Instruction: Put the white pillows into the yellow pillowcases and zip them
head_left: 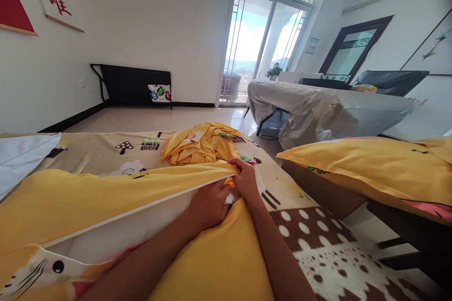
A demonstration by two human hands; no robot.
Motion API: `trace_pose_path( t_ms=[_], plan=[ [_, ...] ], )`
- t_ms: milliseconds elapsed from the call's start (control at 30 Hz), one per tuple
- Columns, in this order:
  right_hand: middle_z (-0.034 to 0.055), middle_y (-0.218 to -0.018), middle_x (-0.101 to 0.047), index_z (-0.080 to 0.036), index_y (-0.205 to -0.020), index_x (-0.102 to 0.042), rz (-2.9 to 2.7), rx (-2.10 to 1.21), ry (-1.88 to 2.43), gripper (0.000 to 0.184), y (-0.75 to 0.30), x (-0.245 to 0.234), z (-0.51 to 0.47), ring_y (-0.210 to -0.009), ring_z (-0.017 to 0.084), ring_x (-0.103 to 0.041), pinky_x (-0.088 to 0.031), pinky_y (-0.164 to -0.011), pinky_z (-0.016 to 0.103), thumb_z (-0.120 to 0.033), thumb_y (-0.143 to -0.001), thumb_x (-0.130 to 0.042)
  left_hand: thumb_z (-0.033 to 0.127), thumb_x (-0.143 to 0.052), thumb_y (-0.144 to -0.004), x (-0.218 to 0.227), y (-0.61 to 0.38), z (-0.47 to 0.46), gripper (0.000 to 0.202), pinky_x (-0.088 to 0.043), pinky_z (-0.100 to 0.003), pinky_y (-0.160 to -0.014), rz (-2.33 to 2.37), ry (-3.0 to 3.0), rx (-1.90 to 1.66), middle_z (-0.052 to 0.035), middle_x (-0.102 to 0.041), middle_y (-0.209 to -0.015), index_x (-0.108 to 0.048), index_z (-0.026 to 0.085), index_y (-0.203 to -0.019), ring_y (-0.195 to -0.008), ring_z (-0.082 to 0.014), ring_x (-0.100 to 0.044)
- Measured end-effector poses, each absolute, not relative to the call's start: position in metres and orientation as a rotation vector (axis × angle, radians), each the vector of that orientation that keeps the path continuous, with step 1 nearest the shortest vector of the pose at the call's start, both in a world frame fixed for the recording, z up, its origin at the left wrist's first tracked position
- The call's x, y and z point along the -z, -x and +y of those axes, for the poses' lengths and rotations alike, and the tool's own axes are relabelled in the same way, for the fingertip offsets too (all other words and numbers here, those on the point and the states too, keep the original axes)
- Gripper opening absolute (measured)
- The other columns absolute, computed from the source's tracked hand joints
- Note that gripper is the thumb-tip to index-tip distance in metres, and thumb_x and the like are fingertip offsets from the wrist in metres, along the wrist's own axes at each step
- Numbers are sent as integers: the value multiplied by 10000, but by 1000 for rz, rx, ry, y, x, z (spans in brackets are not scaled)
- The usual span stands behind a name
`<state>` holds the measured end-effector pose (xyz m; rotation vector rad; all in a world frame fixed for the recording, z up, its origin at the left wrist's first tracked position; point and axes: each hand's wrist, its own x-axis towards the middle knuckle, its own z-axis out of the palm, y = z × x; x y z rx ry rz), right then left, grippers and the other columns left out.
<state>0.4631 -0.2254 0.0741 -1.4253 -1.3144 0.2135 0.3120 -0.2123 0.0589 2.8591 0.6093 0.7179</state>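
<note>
A yellow pillowcase [106, 197] with a cartoon animal print lies in front of me, its long opening gaping. Inside the opening shows a white pillow [137, 228]. My left hand [211, 203] reaches into the opening at its far right end, fingers curled round a white corner of the pillow. Just beside it, my right hand [246, 177] is closed, pinching the hem of the pillowcase between thumb and fingers. Past my hands lies a crumpled yellow cloth [203, 143] with printed patterns.
Beneath is a beige printed sheet [95, 148], with a brown-and-white spotted blanket [310, 230] at right. Another yellow pillow [370, 171] rests on a dark surface to the right. White fabric [24, 155] lies at far left. A plastic-covered table [318, 103] stands beyond.
</note>
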Motion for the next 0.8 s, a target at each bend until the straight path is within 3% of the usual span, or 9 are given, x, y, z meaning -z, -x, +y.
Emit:
trace_pose_path(
  t_ms=[133,400,667,800],
  plan=[
    [25,-740,-652,-173,-747,-661,-1345,-137,1410,330,-461,-76,-233,-713,169,-557,-422,-651,256,-130,-511,-435,216,-482,-797,-63,-312,-210,328,-444,-432,-939,617,-2835,-628,-114,-589,-1125,-561,178,-1113,-1075,-281,-526],
    [27,-754,-665,-188,-767,-670,-1305,-22,1475,353,-454,-79,-243,-758,200,-567,-432,-704,300,-132,-510,-435,213,-479,-802,-72,-311,-207,391,-332,-366,-1092,359,-2804,-631,-94,-537,-1289,-529,173,-1187,-1222,-227,-453],
    [18,-747,-668,-176,-781,-635,-1279,-287,1345,341,-461,-67,-233,-692,178,-594,-463,-622,256,-121,-515,-430,218,-513,-758,-66,-314,-218,324,-398,-422,-1025,614,-2880,-614,-134,-611,-1142,-589,129,-1060,-1123,-282,-528],
    [20,-732,-675,-170,-766,-644,-1236,-319,1332,314,-465,-63,-229,-693,179,-602,-468,-626,257,-131,-522,-450,219,-493,-769,-66,-304,-219,350,-430,-413,-984,583,-2800,-719,-108,-584,-1206,-567,173,-1108,-1127,-273,-526]
  ],
)
